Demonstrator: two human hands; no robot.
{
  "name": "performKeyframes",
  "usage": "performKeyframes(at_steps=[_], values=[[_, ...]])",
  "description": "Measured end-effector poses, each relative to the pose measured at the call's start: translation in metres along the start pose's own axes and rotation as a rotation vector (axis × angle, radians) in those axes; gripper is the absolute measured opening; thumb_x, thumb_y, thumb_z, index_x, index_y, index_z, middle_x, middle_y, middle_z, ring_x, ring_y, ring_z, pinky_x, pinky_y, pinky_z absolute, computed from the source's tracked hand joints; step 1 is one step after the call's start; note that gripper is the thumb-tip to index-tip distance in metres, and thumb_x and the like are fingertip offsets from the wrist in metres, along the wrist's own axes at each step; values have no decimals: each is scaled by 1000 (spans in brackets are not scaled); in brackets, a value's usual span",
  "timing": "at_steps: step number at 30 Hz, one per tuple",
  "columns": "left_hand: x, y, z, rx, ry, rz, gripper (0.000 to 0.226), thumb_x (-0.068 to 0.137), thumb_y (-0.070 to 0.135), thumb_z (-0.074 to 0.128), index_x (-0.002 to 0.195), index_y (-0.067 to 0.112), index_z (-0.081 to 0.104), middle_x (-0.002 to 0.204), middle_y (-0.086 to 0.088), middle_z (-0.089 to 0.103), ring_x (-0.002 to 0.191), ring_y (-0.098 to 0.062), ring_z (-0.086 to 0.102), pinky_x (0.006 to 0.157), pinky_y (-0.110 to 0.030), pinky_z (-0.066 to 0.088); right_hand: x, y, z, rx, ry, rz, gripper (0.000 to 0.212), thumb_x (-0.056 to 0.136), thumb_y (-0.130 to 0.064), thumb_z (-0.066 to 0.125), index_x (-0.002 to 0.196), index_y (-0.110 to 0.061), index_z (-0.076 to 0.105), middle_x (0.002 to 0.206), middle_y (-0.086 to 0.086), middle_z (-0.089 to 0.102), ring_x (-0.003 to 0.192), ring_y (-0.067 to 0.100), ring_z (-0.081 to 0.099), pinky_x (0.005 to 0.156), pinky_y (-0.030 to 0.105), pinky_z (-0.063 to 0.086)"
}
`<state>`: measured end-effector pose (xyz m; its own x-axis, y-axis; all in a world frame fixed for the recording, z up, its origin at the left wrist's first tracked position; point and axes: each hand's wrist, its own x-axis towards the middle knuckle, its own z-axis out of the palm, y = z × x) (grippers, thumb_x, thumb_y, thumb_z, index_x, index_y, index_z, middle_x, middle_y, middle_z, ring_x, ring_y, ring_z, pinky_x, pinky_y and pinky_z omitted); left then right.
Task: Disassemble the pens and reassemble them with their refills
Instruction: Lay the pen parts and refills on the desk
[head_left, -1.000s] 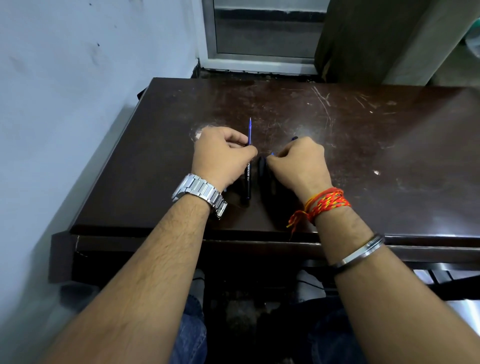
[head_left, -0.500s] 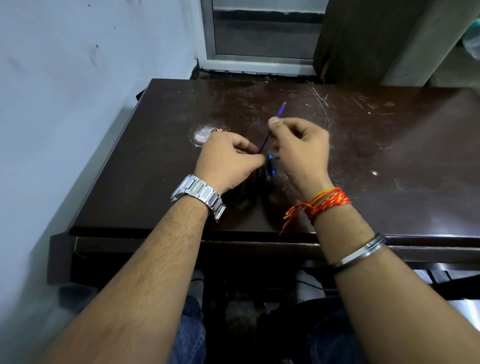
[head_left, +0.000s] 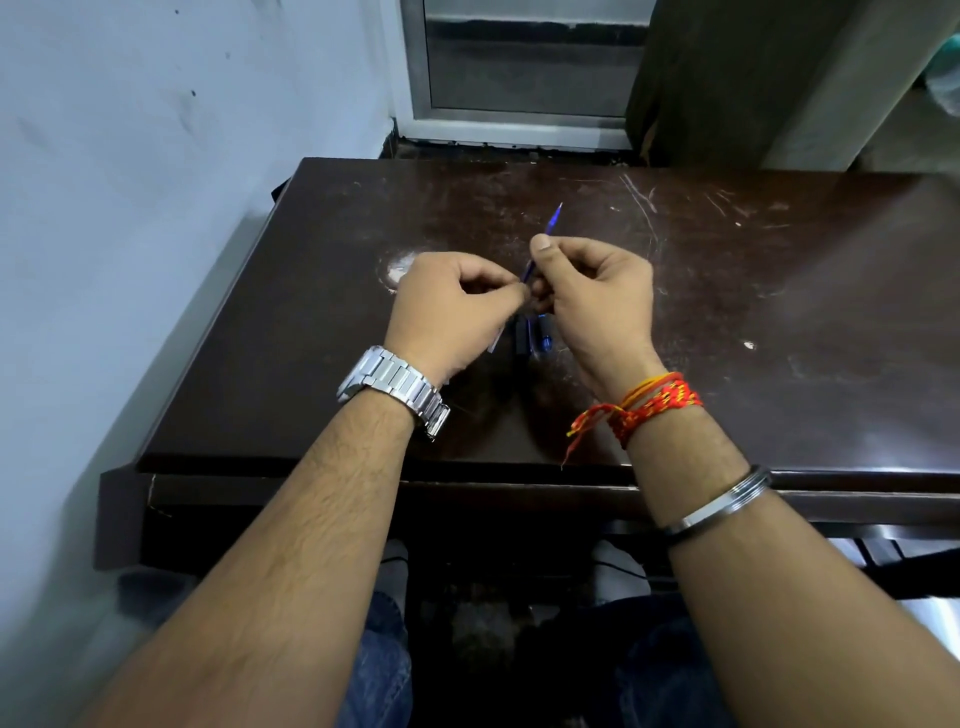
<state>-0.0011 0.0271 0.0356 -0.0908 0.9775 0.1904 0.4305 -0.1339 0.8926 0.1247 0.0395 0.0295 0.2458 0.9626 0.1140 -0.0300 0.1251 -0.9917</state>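
A thin blue refill (head_left: 552, 222) slants up and to the right above the dark wooden table (head_left: 779, 312). My right hand (head_left: 592, 296) pinches it between thumb and fingers, its tip sticking out past the thumb. My left hand (head_left: 452, 306) is closed at the refill's lower end, and a pen part pokes out below its palm. What exactly the left fingers grip is hidden. On the table under both hands lie dark pen parts (head_left: 522, 338) and a blue-tipped piece (head_left: 544, 340).
A pale worn patch (head_left: 397, 267) marks the table left of my left hand. A white wall (head_left: 156, 182) runs close along the table's left edge. A metal-framed door (head_left: 519, 67) stands behind the table. My knees sit below the front edge.
Both hands rose from the table. The refill, first upright at my left hand, is now held by my right hand and tilted to the right. Since half a second ago little has moved.
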Motion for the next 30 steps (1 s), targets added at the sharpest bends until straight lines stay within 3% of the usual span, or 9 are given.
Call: performKeyframes(at_steps=[4, 7, 9, 12, 17, 21, 25, 27, 30], values=[[2, -2, -2, 91, -8, -16, 9, 72, 25, 79, 67, 31, 74, 64, 14, 70, 62, 2, 65, 58, -13, 46, -2, 0, 2, 12, -39, 35, 15, 92, -13, 67, 78, -11, 71, 56, 3, 60, 47, 6, 54, 49, 19, 49], [5, -3, -9, 178, 131, -107, 14, 70, 26, 76, 57, 29, 72, 57, 19, 65, 62, 4, 62, 53, -7, 39, -4, 1, 4, -28, -44, 40, 10, 92, -14, 66, 85, -9, 72, 65, 4, 66, 53, 6, 58, 52, 19, 51], [7, -6, -18, 260, 200, -189, 16, 70, 26, 71, 54, 23, 70, 56, 14, 63, 68, -8, 64, 55, -14, 39, -4, 3, 2, -92, -17, 36, 10, 91, -16, 68, 93, -8, 72, 68, 3, 67, 55, 6, 60, 53, 19, 52], [9, -11, -33, 381, 266, -296, 17, 68, 23, 66, 62, 7, 71, 54, -1, 60, 59, -22, 61, 51, -23, 37, -2, 4, 1, -160, 19, 44, 14, 89, -18, 69, 98, -8, 72, 69, 1, 69, 58, 5, 64, 55, 22, 55], [8, -14, -41, 498, 187, -444, 11, 64, 15, 65, 59, 8, 58, 53, -3, 52, 46, -23, 50, 42, -21, 30, -2, 4, 0, -329, 55, 6, 18, 86, -25, 71, 99, -13, 74, 82, 2, 74, 78, 16, 73, 78, 39, 61], [7, -16, -37, 570, 103, -484, 12, 66, 13, 68, 66, 3, 62, 57, -7, 56, 50, -22, 53, 43, -22, 29, -3, 0, -3, -399, 75, -7, 18, 86, -26, 70, 99, -16, 75, 81, -4, 73, 77, 13, 72, 79, 36, 61], [8, -16, -35, 581, 90, -503, 17, 66, 16, 72, 73, 1, 68, 62, -9, 60, 53, -22, 54, 43, -22, 31, -2, -2, -9, -518, 110, -35, 14, 85, -23, 68, 94, -16, 76, 68, -17, 61, 76, 5, 66, 79, 21, 56], [7, -15, -35, 575, 89, -509, 19, 66, 18, 73, 72, 1, 69, 63, -9, 61, 53, -22, 55, 44, -23, 32, -2, -2, -12, -584, 118, -56, 12, 84, -19, 65, 90, -13, 74, 68, -13, 62, 74, 7, 64, 73, 17, 52], [5, -12, -32, 538, 117, -484, 20, 69, 21, 67, 73, 2, 69, 66, -11, 61, 55, -23, 53, 46, -25, 33, 0, -2, -20, -719, 134, -49, 15, 84, -13, 59, 90, -7, 71, 82, 3, 69, 74, 16, 63, 70, 23, 51]])
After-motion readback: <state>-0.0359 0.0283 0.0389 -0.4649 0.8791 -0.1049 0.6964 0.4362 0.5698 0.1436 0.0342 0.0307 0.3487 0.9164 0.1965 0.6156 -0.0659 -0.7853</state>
